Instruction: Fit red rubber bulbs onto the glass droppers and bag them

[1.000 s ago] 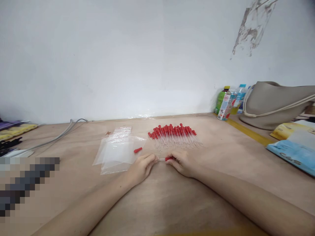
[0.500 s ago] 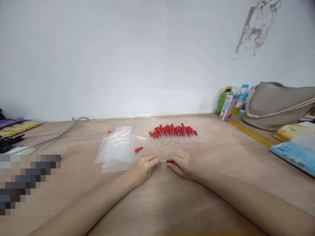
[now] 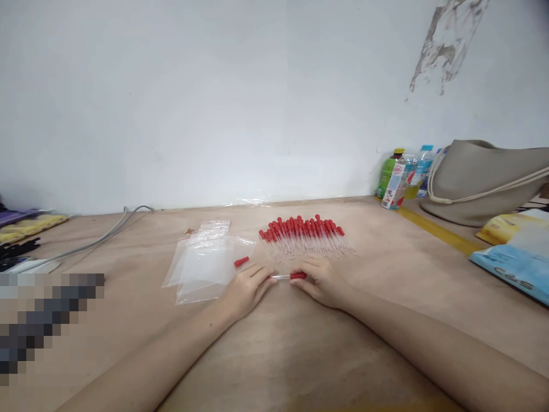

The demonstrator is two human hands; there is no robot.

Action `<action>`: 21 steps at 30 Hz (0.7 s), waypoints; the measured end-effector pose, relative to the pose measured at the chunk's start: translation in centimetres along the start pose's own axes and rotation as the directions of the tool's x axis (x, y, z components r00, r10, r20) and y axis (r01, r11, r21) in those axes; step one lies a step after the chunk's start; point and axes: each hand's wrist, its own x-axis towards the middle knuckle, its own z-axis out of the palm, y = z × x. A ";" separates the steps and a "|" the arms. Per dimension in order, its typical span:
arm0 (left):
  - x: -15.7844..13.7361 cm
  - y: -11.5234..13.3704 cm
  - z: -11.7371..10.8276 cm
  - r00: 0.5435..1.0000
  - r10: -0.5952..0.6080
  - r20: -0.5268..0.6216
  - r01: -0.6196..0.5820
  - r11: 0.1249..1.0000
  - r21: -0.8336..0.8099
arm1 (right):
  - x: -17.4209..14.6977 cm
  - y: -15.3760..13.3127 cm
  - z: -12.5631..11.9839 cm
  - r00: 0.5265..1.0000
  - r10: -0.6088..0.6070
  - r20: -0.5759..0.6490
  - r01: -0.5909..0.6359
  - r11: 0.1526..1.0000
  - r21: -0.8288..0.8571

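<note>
Between my hands lies a dropper (image 3: 282, 277), a thin clear tube with a red rubber bulb, held level just above or on the table. My left hand (image 3: 249, 288) pinches the tube's left end. At the other end, my right hand (image 3: 319, 280) grips the red bulb (image 3: 297, 276) between thumb and fingers. Just beyond my left hand a loose red bulb (image 3: 241, 261) rests on the table. A fanned row of several red-bulbed droppers (image 3: 306, 232) lies behind my hands. Clear zip bags (image 3: 203, 266) are spread out flat to the left, partly overlapping.
Drink bottles (image 3: 397, 177) and a grey bag (image 3: 484, 183) stand at the back right by the wall. Blue and yellow packets (image 3: 510, 272) lie at the right edge. A grey cable (image 3: 98, 237) and dark items (image 3: 19, 249) are at the left.
More of the clear tube shows between my hands now, since my left hand has shifted slightly left. Both hands have risen slightly in view. The row of droppers and the bags stay put.
</note>
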 end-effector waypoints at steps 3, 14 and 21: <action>0.0 -0.1 0.0 1.000 -0.014 0.012 0.014 1.000 -0.017 | -0.1 -0.1 0.1 0.997 0.071 0.013 -0.071 0.997 0.041; -0.1 0.0 0.0 1.000 0.020 0.004 -0.019 0.997 -0.069 | 0.1 -0.3 0.5 0.998 0.042 0.051 -0.046 0.996 0.079; 0.1 0.1 0.3 0.997 -0.028 -0.066 0.022 0.997 -0.079 | 1.2 -0.5 0.8 0.973 0.229 0.022 -0.219 0.890 0.400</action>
